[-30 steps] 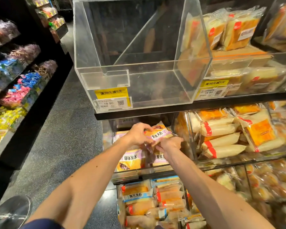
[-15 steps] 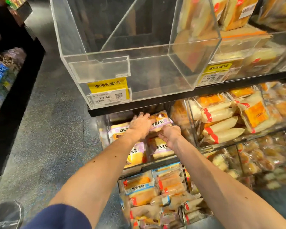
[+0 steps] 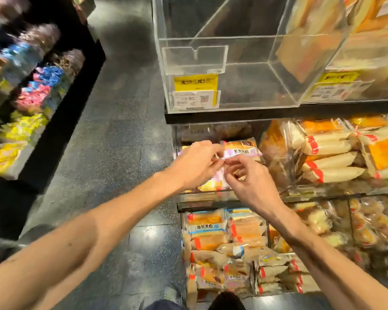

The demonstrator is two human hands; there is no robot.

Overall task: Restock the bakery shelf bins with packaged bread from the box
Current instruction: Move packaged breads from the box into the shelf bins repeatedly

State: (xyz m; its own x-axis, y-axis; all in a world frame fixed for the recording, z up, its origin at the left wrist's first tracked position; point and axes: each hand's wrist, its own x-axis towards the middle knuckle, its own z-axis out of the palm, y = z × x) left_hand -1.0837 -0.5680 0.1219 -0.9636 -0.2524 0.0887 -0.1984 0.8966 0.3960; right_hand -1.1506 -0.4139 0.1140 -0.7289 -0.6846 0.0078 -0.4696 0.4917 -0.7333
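Shop aisle with a dark speckled floor [image 3: 112, 153]. A rack of bright wrapped sweets [image 3: 31, 121] runs down the left side, blurred. Ahead of you a black shelf [image 3: 211, 118] carries clear plastic bins. The top bin [image 3: 233, 63] sits at the left end of that shelf, with a yellow price tag [image 3: 195, 82] on its front wall.

One level down, also at the left end, is the middle bin [image 3: 206, 195], and both your hands are inside its opening. The bread packet [image 3: 242, 148], purple label up, lies on top of other packets toward the back right corner of this bin.

Your left hand [image 3: 195, 166] pinches the left end of the bread packet between thumb and fingers. Your right hand [image 3: 253, 186] is just below the packet with its fingers curled, the tips touching the left hand's tips. Motion blur hides whether those fingers are grasping anything, so cannot tell.

The bin just right of it on the same level holds white and orange loaves [image 3: 329, 157], stacked on their sides. The bin below your hands holds blue and orange labelled packs [image 3: 211, 229], loosely piled.
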